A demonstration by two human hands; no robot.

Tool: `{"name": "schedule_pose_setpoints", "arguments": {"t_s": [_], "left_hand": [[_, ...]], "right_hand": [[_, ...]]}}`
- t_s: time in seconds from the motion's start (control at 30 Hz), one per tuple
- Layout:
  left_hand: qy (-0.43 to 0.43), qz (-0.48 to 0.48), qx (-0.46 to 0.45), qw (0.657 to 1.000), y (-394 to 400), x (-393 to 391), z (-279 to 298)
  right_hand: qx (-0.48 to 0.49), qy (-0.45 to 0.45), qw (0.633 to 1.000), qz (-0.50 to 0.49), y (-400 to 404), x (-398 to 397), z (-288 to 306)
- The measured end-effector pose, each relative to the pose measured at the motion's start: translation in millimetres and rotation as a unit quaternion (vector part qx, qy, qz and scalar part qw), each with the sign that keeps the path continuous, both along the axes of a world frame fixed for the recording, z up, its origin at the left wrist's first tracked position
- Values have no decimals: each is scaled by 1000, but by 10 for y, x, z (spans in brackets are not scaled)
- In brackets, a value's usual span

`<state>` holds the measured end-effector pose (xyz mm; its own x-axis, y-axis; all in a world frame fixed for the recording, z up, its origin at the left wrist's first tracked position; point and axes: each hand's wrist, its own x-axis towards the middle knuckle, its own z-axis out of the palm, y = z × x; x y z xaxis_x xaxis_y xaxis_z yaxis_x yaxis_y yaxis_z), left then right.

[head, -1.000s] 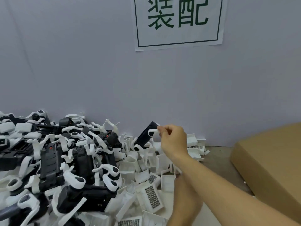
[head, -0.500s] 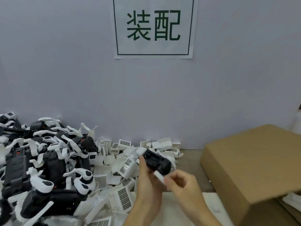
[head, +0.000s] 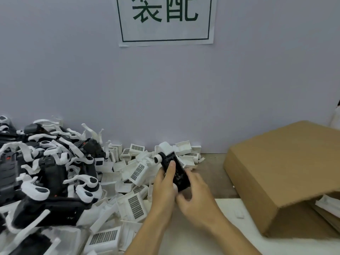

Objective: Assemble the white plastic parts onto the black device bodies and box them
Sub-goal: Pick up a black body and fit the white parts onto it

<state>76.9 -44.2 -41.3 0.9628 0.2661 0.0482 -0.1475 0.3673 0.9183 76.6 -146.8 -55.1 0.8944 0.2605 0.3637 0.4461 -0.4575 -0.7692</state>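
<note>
Both hands are meeting just above the surface, near the middle of the view, and holding one black body between them. The left hand is gripping it from the left, fingers curled round its underside and the thumb lying along its top face. The right hand is cupping the body's near right end, fingers curled against it; its fingertips are blurred, so how they are pressing cannot be told. The body is tilting up and away, its far end topped by a white part with a dark round hole, already sitting on it.

Behind and left of the hands, loose white vented pieces are lying in a heap against the wall. Further left, a bigger pile of black bodies with white curved arms is filling that side of the surface. On the right, a cardboard box is standing well apart from the hands, its flap hanging over white parts inside. A small white piece is lying on a white sheet just in front of the box. A paper sign with green characters is hanging on the wall above.
</note>
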Motion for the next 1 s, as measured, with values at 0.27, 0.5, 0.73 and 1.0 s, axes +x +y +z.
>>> {"name": "schedule_pose_setpoints", "arguments": {"t_s": [0.27, 0.5, 0.73, 1.0], "left_hand": [[-73, -30, 106, 991, -58, -35, -25], [-74, -17, 128, 989, -53, -25, -31], [-77, 10, 204, 976, -67, -7, -78], [-119, 29, 242, 963, -15, 31, -124]], "right_hand": [[88, 33, 994, -60, 7, 28, 5], [135, 77, 987, -49, -56, 31, 66], [115, 72, 990, -25, -54, 0, 61], [251, 65, 965, -30, -94, 49, 57]]}}
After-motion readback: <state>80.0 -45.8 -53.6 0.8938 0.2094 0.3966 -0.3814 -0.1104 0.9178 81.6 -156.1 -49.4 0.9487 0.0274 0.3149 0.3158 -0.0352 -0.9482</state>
